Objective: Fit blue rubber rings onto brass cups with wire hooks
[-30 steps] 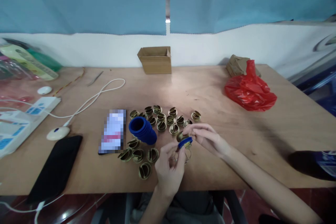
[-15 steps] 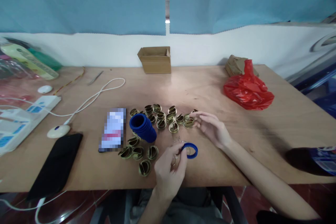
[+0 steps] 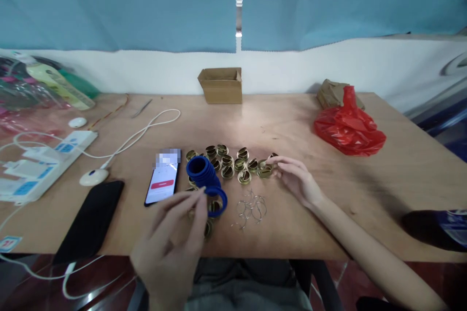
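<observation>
My left hand point(image 3: 170, 248), blurred, pinches a single blue ring point(image 3: 224, 199) between thumb and fingertips. The ring is in front of a leaning stack of blue rings point(image 3: 204, 170). Around the stack lie several round brass caps point(image 3: 240, 164), each with a bar across it; my left hand and the ring hide some of them. My right hand point(image 3: 301, 182) rests at the right end of this group, fingers apart and loosely bent, its fingertips beside or touching a brass cap point(image 3: 264, 171). Between my hands lies a loose tangle of thin wire rings point(image 3: 251, 208).
Left of the caps are a lit phone point(image 3: 163, 180), a dark phone point(image 3: 89, 223), a power strip point(image 3: 69, 155) and white cables. A cardboard box point(image 3: 222, 91) stands at the back. On the right are a red plastic bag point(image 3: 348, 129) and a dark bottle point(image 3: 430, 228).
My left hand has moved left with the blue ring, from over the wire rings to in front of the stack. My right hand has stayed by the brass caps. The view has shifted slightly.
</observation>
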The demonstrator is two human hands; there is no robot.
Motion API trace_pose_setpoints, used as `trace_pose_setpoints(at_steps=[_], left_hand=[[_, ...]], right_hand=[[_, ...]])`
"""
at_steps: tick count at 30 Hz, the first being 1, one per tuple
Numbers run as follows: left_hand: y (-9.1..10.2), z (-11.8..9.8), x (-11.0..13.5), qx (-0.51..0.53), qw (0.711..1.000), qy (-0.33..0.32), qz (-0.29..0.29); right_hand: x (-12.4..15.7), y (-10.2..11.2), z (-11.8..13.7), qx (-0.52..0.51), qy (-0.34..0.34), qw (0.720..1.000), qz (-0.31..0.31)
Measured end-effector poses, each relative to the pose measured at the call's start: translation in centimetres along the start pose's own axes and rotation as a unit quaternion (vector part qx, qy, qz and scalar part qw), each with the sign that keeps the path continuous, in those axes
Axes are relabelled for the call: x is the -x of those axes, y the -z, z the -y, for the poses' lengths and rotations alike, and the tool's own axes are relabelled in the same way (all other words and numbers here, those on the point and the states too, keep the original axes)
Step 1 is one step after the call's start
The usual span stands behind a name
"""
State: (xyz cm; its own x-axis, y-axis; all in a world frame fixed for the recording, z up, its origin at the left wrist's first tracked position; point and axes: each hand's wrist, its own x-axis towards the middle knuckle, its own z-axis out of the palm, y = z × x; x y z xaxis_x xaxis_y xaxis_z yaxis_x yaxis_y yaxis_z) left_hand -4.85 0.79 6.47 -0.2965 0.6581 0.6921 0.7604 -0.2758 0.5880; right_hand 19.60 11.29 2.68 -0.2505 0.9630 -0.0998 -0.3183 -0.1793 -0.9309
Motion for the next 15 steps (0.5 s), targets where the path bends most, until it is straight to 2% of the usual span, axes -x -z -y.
trace_pose_setpoints(at_steps=[4, 6, 9, 15], left_hand=[[0.4, 0.9, -4.8, -0.047, 0.998, 0.018, -0.033], [0.2, 1.5, -6.3, -0.052, 0.998, 0.040, -0.004], [-0.4, 2.1, -7.0, -0.035, 0.997, 0.069, 0.008], [-1.0, 2.2, -6.7, -0.042, 0.992, 0.119, 0.028]], right_hand=[[0.0, -0.1, -0.2, 0.000, -0.003, 1.000, 0.006], [0.0, 0.0, -0.2, 0.000, -0.001, 1.000, 0.010], [-0.1, 0.1, -0.1, -0.001, 0.003, 1.000, 0.014], [-0.1, 0.1, -0.2, 0.016, 0.011, 1.000, 0.018]])
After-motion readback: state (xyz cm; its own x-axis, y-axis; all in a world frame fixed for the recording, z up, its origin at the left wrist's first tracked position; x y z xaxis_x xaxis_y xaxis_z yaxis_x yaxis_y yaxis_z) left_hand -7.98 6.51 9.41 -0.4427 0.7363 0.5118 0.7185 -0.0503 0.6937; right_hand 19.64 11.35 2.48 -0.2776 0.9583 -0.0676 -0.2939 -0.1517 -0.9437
